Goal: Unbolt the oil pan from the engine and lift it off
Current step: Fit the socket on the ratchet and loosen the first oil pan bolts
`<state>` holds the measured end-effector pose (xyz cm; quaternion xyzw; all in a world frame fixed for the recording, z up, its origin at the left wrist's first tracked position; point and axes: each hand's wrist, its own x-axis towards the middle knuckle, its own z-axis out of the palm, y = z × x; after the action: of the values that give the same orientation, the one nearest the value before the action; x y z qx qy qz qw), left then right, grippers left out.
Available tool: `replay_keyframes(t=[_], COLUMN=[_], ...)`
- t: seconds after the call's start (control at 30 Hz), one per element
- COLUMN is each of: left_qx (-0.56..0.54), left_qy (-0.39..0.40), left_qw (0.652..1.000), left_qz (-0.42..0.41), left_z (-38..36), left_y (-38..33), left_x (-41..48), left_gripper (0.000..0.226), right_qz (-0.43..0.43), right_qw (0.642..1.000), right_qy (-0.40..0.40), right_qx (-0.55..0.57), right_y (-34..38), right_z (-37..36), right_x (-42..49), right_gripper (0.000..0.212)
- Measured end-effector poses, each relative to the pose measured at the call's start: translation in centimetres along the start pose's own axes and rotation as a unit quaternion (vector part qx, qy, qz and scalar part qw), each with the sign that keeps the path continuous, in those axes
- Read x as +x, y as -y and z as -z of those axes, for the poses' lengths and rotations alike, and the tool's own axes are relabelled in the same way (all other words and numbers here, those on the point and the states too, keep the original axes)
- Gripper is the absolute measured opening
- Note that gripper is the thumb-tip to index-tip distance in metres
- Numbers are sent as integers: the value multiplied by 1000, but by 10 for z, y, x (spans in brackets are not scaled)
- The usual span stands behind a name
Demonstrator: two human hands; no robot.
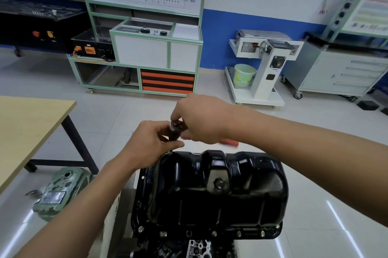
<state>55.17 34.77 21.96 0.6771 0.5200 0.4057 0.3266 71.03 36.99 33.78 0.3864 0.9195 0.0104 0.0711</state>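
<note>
the oil pan (pixel 210 194) sits upside up on the engine (pixel 197 247), belly toward us, so its flange is open to reach all round. bolts (pixel 214 233) show in a row along the near flange, so we judge the pan is not yet free to lift. the drain plug (pixel 219 183) is in place on the near wall.

both hands are raised just above the pan's far left corner, clear of the metal. we take this as work on the tool rather than on a bolt: they meet around a small dark socket piece (pixel 176 129), held up where we can see it.

the grip of the left hand (pixel 147 146) is curled, thumb and fingers closed round the lower part of that piece. the grip of the right hand (pixel 201 119) is pressed together in a pinch on its top end, as if to seat or turn it. a red handle (pixel 230 142) pokes out past the right hand; we cannot tell whether it joins the dark piece or lies beyond.
</note>
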Motion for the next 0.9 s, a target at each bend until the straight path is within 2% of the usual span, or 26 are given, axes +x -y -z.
replay_keyframes(t=[0.1,0.2,0.23,0.3,0.37,0.4,0.47,0.53,0.63,0.9], left_qx=[12,28,26,21,8,-1,-8,-3,4,31], left_qy=[76,83,74,51,28,18,8,8,2,-5], left_qw=[997,996,997,998,999,999,999,999,999,997], left_qz=[0,-11,-14,-22,-24,-26,-36,-40,-44,-69], left_z=[17,25,25,28,35,41,51,59,61,52], left_y=[-8,-11,-10,-7,-4,-3,0,4,11,26], left_x=[6,6,3,-3,-8,-11,-16,-20,-24,-23], left_gripper=[31,39,38,35,29,29,32,31,29,20], right_qz=[66,139,135,109,90,87,78,61,31,-32], right_qw=[994,981,982,988,994,994,994,992,992,986], right_qy=[-32,-37,-31,-32,-49,-59,-66,-67,-81,-114], right_qx=[-87,-128,-131,-105,-35,-7,48,84,88,115], right_y=[-3,-4,-3,-1,3,6,15,26,38,44], right_z=[5,6,6,10,14,17,21,20,10,-10], right_x=[-2,1,2,4,5,6,9,14,19,17], right_gripper=[30,53,52,34,10,7,7,15,24,27])
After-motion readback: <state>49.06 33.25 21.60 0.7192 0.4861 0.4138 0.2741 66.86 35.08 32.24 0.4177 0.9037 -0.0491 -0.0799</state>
